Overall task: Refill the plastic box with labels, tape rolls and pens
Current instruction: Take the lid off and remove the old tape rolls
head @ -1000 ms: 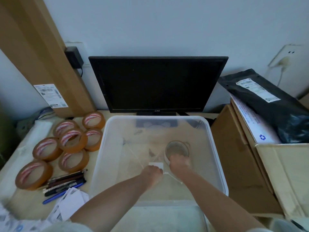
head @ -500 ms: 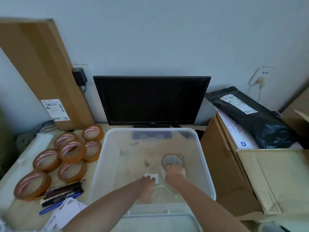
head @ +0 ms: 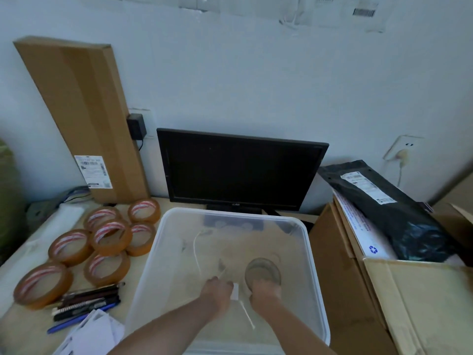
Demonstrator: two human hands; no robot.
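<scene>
The clear plastic box (head: 163, 242) stands on the desk in front of me, and both my hands are inside it. My right hand (head: 265, 294) grips the near edge of a greyish tape roll (head: 262, 270) that lies on the box floor. My left hand (head: 216, 290) is curled, pinching a small white tag (head: 235, 291) beside that roll. Several brown tape rolls (head: 110, 237) lie on the desk left of the box. Nearer to me are a bundle of pens (head: 87, 303) and a stack of white labels (head: 89, 334).
Thin white ties (head: 196, 248) lie on the box floor. A black monitor (head: 240, 170) stands just behind the box. A long cardboard carton (head: 76, 111) leans on the wall at the left. Open cardboard boxes (head: 399, 303) with a black mailer bag (head: 394, 213) crowd the right.
The view has tilted upward, showing more wall. Both hands stay in the box, the right on the roll and the left on the white tag, almost unmoved.
</scene>
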